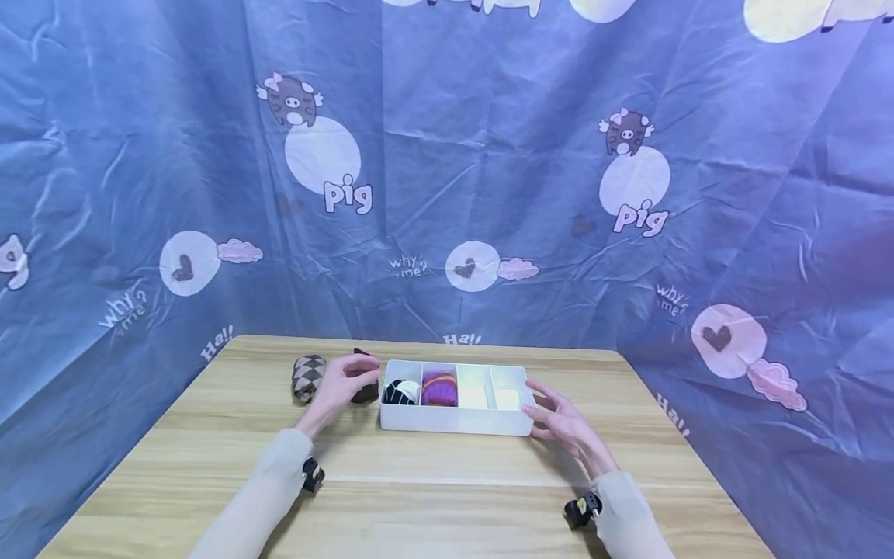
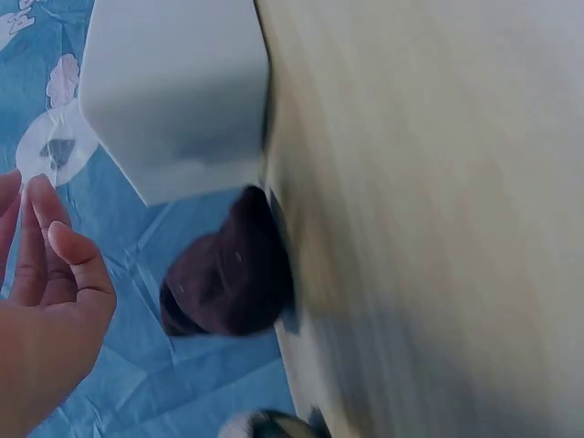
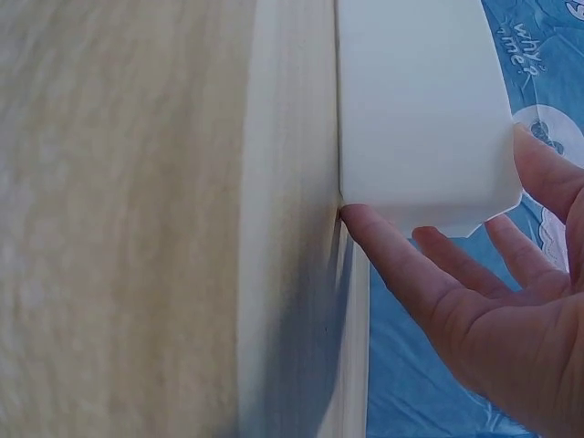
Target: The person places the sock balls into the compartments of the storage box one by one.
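Note:
A white divided box [image 1: 454, 420] stands mid-table. Its left compartments hold a black-and-white striped sock roll [image 1: 401, 391] and a purple sock roll [image 1: 439, 387]; the two right compartments look empty. My left hand [image 1: 355, 374] hovers with relaxed fingers beside a dark brown sock roll [image 1: 367, 388] just left of the box. The left wrist view shows the left hand [image 2: 50, 219] apart from that brown roll [image 2: 228, 283]. My right hand [image 1: 542, 401] lies with straight fingers against the box's right end. Its thumb [image 3: 383, 242] touches the lower corner of the box [image 3: 420, 100].
An argyle-patterned sock roll [image 1: 307, 376] lies on the wooden table [image 1: 419, 497] left of the brown one. Blue printed cloth [image 1: 489, 171] hangs close behind and on both sides of the table. Bare tabletop stretches in front of the box.

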The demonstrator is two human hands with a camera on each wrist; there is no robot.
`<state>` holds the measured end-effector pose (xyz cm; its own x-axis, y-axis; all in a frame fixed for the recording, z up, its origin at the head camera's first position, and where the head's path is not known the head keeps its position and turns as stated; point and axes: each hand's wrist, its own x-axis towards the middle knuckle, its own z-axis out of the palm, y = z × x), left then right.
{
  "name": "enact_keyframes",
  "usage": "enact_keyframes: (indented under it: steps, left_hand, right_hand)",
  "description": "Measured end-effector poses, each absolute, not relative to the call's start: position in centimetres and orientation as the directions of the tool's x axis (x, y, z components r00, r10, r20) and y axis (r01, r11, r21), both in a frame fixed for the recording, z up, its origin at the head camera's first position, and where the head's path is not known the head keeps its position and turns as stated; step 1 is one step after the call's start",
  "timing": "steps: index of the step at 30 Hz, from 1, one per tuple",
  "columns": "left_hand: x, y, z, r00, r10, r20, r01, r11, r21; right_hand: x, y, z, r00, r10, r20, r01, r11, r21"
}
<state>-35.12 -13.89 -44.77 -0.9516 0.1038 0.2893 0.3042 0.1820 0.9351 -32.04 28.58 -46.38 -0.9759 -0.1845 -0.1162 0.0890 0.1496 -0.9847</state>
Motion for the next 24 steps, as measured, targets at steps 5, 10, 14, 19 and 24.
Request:
enact_keyframes:
  steps: [5,10,14,19,24]
  left_hand:
    - [-35.1,-15.5,-45.2,-0.960,0.081,0.269,0.280,0.187,0.942]
    - [-33.7,-16.7,-43.7,-0.961,0.069,0.268,0.277,0.225,0.934]
    - [-34.0,-18.4,-44.9,-0.961,0.052,0.272,0.276,0.261,0.925]
    - [-34.7,-20.3,-46.2,-0.966,0.028,0.257,0.255,0.280,0.926]
    - [-35.1,-21.4,-46.3,-0.969,0.020,0.248,0.244,0.279,0.929]
  right_hand:
    - [-32.2,28.6,-46.4,-0.975,-0.186,-0.118,0.091,0.147,-0.985]
    - [-32.2,28.7,-46.4,-0.976,-0.187,-0.116,0.089,0.147,-0.985]
    - [-32.1,28.5,-46.5,-0.975,-0.187,-0.119,0.093,0.143,-0.985]
    - [-32.0,28.3,-46.5,-0.972,-0.198,-0.124,0.098,0.136,-0.986]
    - [-32.1,28.4,-46.3,-0.974,-0.193,-0.118,0.091,0.142,-0.986]
